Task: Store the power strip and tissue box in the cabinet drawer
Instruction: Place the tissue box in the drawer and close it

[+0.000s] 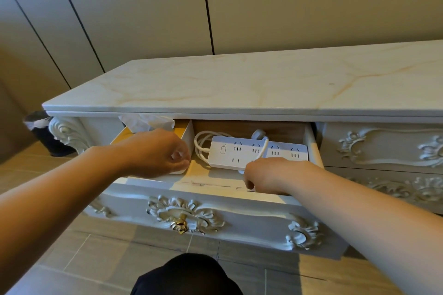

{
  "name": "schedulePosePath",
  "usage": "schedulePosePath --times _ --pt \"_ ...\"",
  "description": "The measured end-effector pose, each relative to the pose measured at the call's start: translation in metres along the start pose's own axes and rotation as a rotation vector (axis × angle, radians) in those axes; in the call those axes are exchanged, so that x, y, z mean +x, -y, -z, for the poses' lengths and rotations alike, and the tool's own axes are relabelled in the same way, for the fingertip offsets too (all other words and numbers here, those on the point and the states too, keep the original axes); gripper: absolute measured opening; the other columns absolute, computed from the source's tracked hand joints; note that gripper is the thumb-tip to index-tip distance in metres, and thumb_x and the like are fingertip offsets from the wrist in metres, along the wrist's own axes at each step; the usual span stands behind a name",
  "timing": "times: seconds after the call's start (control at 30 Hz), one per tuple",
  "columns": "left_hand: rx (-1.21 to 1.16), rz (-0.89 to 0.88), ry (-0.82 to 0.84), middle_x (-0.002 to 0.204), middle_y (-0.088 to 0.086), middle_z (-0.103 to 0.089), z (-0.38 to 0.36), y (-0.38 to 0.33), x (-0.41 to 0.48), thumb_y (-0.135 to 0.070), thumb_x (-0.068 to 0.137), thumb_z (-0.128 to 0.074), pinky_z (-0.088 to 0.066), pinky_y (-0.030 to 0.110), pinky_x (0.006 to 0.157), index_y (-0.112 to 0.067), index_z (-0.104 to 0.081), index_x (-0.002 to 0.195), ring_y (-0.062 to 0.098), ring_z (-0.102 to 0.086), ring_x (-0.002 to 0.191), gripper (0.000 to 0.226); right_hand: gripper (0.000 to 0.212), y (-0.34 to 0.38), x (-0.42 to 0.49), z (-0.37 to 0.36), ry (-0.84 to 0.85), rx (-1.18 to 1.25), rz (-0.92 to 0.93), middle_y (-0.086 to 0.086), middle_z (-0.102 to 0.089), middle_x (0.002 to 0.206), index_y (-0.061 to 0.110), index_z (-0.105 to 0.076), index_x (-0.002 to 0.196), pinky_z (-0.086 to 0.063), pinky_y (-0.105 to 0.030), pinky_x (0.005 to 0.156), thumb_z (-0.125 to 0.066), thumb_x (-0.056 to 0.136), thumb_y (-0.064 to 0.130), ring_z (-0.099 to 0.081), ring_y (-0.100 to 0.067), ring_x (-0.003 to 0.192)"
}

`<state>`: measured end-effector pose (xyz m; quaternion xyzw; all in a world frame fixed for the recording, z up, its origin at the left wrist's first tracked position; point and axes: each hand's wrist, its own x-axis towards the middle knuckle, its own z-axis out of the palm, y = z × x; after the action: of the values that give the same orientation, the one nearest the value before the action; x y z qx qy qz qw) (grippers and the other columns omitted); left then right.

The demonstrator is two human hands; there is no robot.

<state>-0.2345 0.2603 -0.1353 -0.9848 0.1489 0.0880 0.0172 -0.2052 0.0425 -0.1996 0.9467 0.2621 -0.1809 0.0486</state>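
Power strip [257, 151] flat in drawer [239, 213], near edge gripped by right hand [271, 175]; tissue box [186, 132] beside, gripped by left hand [155, 151], probably squaring both.

Beige panelled wall [143, 7] with dark vertical seams at 12 o'clock, grey-brown tiled floor [96, 254] at 6 o'clock, dark bin [48, 143] at 9 o'clock, pale marble-veined surface [239, 84] on white carved cabinet [383, 148]
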Motion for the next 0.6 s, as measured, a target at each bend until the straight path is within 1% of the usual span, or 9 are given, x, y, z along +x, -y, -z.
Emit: schedulePosePath --times 0.07,0.13,0.23,0.3,0.33,0.4,0.47,0.53,0.6 --pt "-0.012 -0.006 -0.002 0.102 -0.013 -0.07 0.002 0.0 -0.002 -0.039 0.091 -0.056 -0.055 0.028 0.086 -0.028 -0.07 0.107 0.0 -0.064 0.09 0.024 0.018 -0.005 -0.007 0.004 -0.048 0.048 0.007 -0.013 -0.064 0.098 0.005 -0.063 0.102 -0.037 -0.028 0.056 -0.05 0.09 0.011 -0.053 -0.027 0.072" --pt "-0.02 -0.015 -0.006 0.103 -0.013 -0.07 0.005 -0.001 -0.006 -0.039 0.091 -0.056 -0.054 0.024 0.086 -0.028 -0.069 0.108 -0.002 -0.063 0.09 0.024 0.026 -0.009 -0.016 0.011 -0.112 0.122 -0.001 -0.011 -0.065 0.093 0.007 -0.066 0.105 -0.037 -0.03 0.056 -0.058 0.086 0.021 -0.052 -0.026 0.07" --pt "-0.034 -0.034 -0.008 0.106 -0.014 -0.069 0.008 -0.001 -0.011 -0.038 0.091 -0.057 -0.052 0.018 0.085 -0.029 -0.067 0.111 -0.003 -0.062 0.091 0.024 0.035 -0.01 -0.029 0.021 -0.192 0.257 -0.004 -0.007 -0.063 0.109 0.016 -0.063 0.115 -0.047 -0.034 0.07 -0.06 0.086 0.035 -0.061 -0.027 0.089" --pt "-0.038 -0.055 -0.01 0.113 -0.014 -0.067 0.01 0.0 -0.016 -0.036 0.09 -0.06 -0.05 0.015 0.087 -0.031 -0.064 0.115 -0.005 -0.06 0.097 0.026 0.039 -0.007 -0.044 0.029 -0.24 0.326 0.027 0.0 -0.059 0.113 0.025 -0.059 0.123 -0.046 -0.032 0.075 -0.059 0.088 0.04 -0.056 -0.019 0.093" --pt "-0.027 -0.067 -0.01 0.119 -0.015 -0.064 0.01 0.0 -0.019 -0.036 0.087 -0.062 -0.048 0.017 0.092 -0.033 -0.061 0.119 -0.005 -0.057 0.103 0.031 0.041 -0.004 -0.052 0.034 -0.262 0.338 0.049 0.002 -0.06 0.111 0.025 -0.058 0.126 -0.044 -0.031 0.076 -0.059 0.088 0.041 -0.053 -0.015 0.092" --pt "0.044 -0.084 0.005 0.137 -0.017 -0.049 0.009 -0.001 -0.025 -0.039 0.081 -0.065 -0.039 0.025 0.107 -0.038 -0.05 0.131 -0.002 -0.042 0.125 0.052 0.045 0.005 -0.068 0.043 -0.302 0.341 0.092 0.007 -0.06 0.103 0.025 -0.057 0.128 -0.045 -0.03 0.078 -0.06 0.088 0.044 -0.053 -0.013 0.092" --pt "0.169 -0.085 0.037 0.153 -0.017 -0.024 0.006 -0.001 -0.03 -0.047 0.076 -0.066 -0.02 0.034 0.119 -0.042 -0.028 0.144 0.005 -0.014 0.143 0.078 0.053 0.014 -0.083 0.052 -0.322 0.324 0.126 0.009 -0.06 0.107 0.027 -0.054 0.131 -0.047 -0.032 0.084 -0.063 0.084 0.049 -0.055 -0.012 0.097" --pt "0.28 -0.066 0.037 0.159 -0.016 0.003 0.001 0.002 -0.034 -0.056 0.073 -0.065 -0.001 0.039 0.118 -0.045 -0.003 0.149 0.009 0.012 0.145 0.099 0.065 0.02 -0.092 0.054 -0.324 0.249 0.149 0.008 -0.059 0.12 0.029 -0.049 0.134 -0.043 -0.034 0.094 -0.067 0.077 0.054 -0.053 -0.014 0.109" --pt "0.358 -0.036 -0.008 0.157 -0.013 0.022 -0.005 0.007 -0.037 -0.063 0.07 -0.065 0.01 0.04 0.112 -0.044 0.016 0.147 0.012 0.027 0.141 0.113 0.081 0.023 -0.095 0.047 -0.326 0.106 0.157 0.005 -0.052 0.132 0.027 -0.039 0.14 -0.032 -0.038 0.105 -0.069 0.072 0.059 -0.045 -0.017 0.122"
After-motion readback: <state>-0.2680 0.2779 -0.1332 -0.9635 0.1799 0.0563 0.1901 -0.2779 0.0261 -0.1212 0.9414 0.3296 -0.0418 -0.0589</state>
